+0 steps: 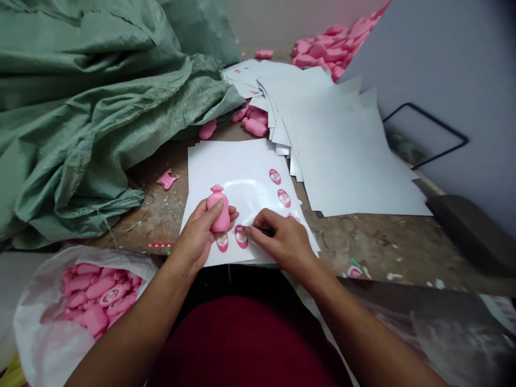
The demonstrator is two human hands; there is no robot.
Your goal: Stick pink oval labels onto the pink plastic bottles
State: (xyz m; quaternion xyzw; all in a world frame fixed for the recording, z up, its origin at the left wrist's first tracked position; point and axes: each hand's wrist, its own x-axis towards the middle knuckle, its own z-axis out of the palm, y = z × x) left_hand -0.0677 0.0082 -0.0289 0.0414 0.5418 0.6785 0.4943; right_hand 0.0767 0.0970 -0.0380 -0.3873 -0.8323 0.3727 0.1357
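A small pink plastic bottle (220, 214) lies in my left hand (197, 231), held under the thumb with its neck pointing away from me. My right hand (284, 236) pinches close to an oval pink-and-white sticker (241, 237) on the white sticker sheet (217, 161). Something dark shows between its fingers, too hidden to name. Whether the sticker's edge is lifted cannot be made out. Beside it, partly under the bottle, is another oval sticker (222, 243). More stickers (284, 198) run along the sheet's right side.
A stack of white sheets (342, 156) spreads at the right. Green woven sacking (100, 107) covers the left. A white bag (36, 322) of pink bottles stands at lower left. More pink bottles (330, 48) are piled at the back, and a pink scrap (167, 179) lies on the table.
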